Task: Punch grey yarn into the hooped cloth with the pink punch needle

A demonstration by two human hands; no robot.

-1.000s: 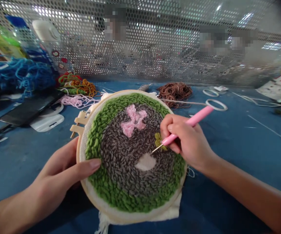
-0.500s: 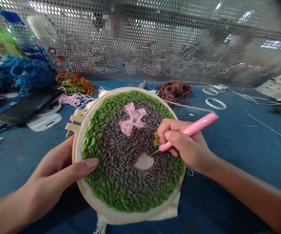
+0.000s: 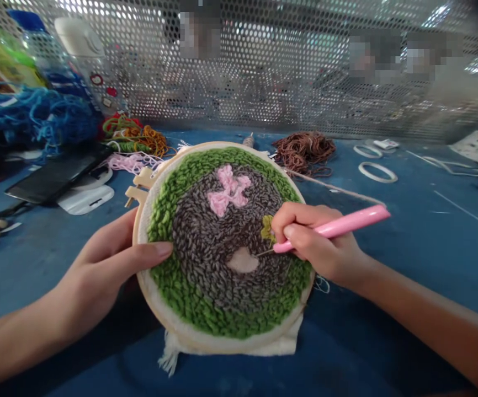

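Note:
A round embroidery hoop (image 3: 140, 259) is tilted up over the table, its cloth covered with a green yarn ring (image 3: 239, 325), a dark grey middle, a pink shape (image 3: 227, 190) and a small olive patch (image 3: 267, 227). My left hand (image 3: 106, 262) grips the hoop's left edge, thumb on the front, other fingers hidden behind. Pinched in my right hand (image 3: 322, 240) is a pink punch needle (image 3: 346, 221), its thin metal tip at the right edge of a bare cloth patch (image 3: 243, 260). Brown yarn runs from the tool's back end.
Brown yarn (image 3: 304, 154) lies behind the hoop, with white rings (image 3: 377, 172) to its right. At left are blue yarn (image 3: 36, 118), a dark phone (image 3: 52, 176), bottles (image 3: 79, 44) and coloured yarns. A perforated metal screen (image 3: 264, 82) stands behind; people show through it.
The hoop is tipped slightly differently and appears a little higher, my left hand with it. The pink tool leans flatter, its back end further right and lower. The whole view has shifted slightly.

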